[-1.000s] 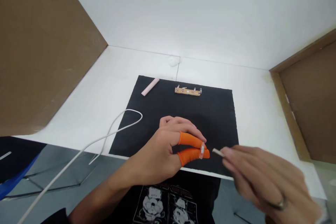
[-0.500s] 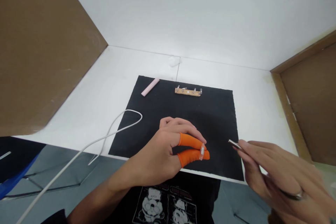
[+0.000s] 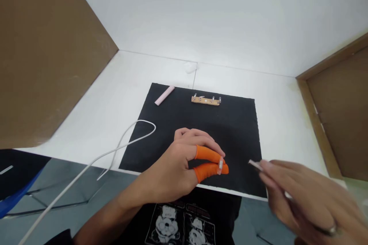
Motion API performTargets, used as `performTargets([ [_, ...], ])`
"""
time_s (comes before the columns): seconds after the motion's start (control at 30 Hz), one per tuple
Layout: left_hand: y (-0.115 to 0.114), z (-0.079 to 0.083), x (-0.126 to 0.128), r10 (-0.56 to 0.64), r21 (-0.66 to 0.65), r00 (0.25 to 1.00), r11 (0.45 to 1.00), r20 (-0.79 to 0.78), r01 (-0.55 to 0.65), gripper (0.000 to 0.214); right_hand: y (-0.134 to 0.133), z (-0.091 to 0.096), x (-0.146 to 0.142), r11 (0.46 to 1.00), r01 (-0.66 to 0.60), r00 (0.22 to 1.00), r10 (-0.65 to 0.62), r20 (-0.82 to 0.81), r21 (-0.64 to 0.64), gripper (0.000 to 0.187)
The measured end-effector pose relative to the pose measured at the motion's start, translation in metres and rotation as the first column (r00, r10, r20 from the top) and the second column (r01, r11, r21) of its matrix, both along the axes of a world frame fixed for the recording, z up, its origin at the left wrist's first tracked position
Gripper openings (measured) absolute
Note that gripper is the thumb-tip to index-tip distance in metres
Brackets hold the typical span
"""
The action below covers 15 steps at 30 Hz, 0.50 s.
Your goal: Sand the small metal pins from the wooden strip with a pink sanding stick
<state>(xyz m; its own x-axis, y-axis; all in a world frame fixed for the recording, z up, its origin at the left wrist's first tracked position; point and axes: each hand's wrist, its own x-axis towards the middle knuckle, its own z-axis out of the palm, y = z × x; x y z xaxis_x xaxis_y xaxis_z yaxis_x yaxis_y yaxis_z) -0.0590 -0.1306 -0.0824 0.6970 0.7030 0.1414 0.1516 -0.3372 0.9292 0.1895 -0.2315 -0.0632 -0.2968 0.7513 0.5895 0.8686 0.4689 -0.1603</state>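
Between the thumb and index finger of my left hand, both in orange finger cots, a small clear plastic piece is pinched upright. This hand is over the near part of a black mat. My right hand, blurred by motion and wearing a ring, grips a thin, flat, narrow tool. Its light tip points left toward the clear piece and is apart from it. The rest of the tool is mostly hidden by the fingers.
A wooden strip bearing several small clear pieces lies at the mat's far side. To its left is a pink bar. A white cable loops over the mat's left edge. Brown panels and a white wall enclose the table.
My right hand has shifted slightly toward me, and the tool has turned to show a lighter face. My left hand and the clear piece have barely moved.
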Motion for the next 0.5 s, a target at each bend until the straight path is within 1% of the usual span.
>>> performTargets([
  [0.07, 0.000, 0.000, 0.000, 0.000, -0.002, 1.000, 1.000, 0.002, 0.000, 0.009, -0.008, -0.003, -0.012, 0.994, -0.107, 0.994, 0.107, -0.005, -0.012, 0.023],
  [0.13, 0.000, 0.000, 0.000, 0.001, -0.005, 1.000, 1.000, 0.009, -0.001, 0.009, -0.011, -0.005, -0.019, 0.988, -0.156, 0.988, 0.156, -0.016, -0.013, 0.017],
  [0.2, 0.000, 0.000, 0.001, -0.001, -0.005, 1.000, 1.000, 0.013, 0.001, 0.008, -0.007, -0.006, -0.018, 0.991, -0.127, 0.992, 0.127, -0.023, -0.033, 0.019],
  [0.23, 0.000, 0.000, 0.001, -0.002, -0.003, 1.000, 1.000, 0.012, 0.002, 0.008, -0.003, -0.006, -0.014, 0.996, -0.085, 0.996, 0.084, -0.024, -0.036, 0.023],
  [0.3, 0.000, 0.000, 0.001, -0.001, -0.004, 1.000, 1.000, 0.007, 0.001, 0.008, 0.006, -0.004, -0.005, 0.999, -0.012, 0.999, 0.013, -0.037, 0.031, 0.035],
  [0.33, 0.000, 0.000, 0.001, 0.000, -0.005, 1.000, 1.000, 0.006, 0.001, 0.008, 0.009, -0.003, -0.003, 0.998, 0.001, 0.999, 0.001, -0.042, 0.063, 0.040],
  [0.4, 0.000, 0.000, 0.000, 0.003, -0.007, 1.000, 1.000, 0.002, -0.003, 0.008, 0.009, -0.001, -0.003, 0.999, -0.019, 0.999, 0.020, -0.029, 0.032, 0.042],
  [0.5, 0.001, -0.001, 0.000, 0.002, -0.003, 1.000, 1.000, 0.001, -0.002, 0.008, 0.000, -0.002, -0.014, 0.991, -0.128, 0.992, 0.127, -0.013, -0.037, 0.029],
])
